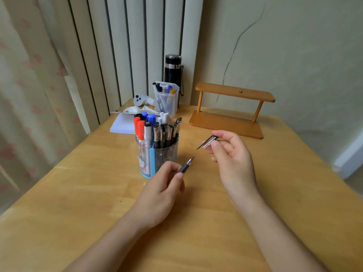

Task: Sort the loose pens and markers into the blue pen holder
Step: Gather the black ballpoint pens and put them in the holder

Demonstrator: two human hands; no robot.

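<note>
The blue pen holder, clear-walled with a blue base and divider, stands mid-table. It is packed with red, blue and white markers on its left side and several black capped pens on its right. My left hand grips an uncapped black pen just right of the holder, tip pointing up and to the right. My right hand pinches the pen's cap between thumb and fingers, a short gap away from the pen tip. Pen and cap are apart.
A clear plastic case holding more pens stands behind the holder, with a black flask beyond it. A white notepad, crumpled tissue and a grey controller lie at back left. A wooden two-tier rack sits at back right.
</note>
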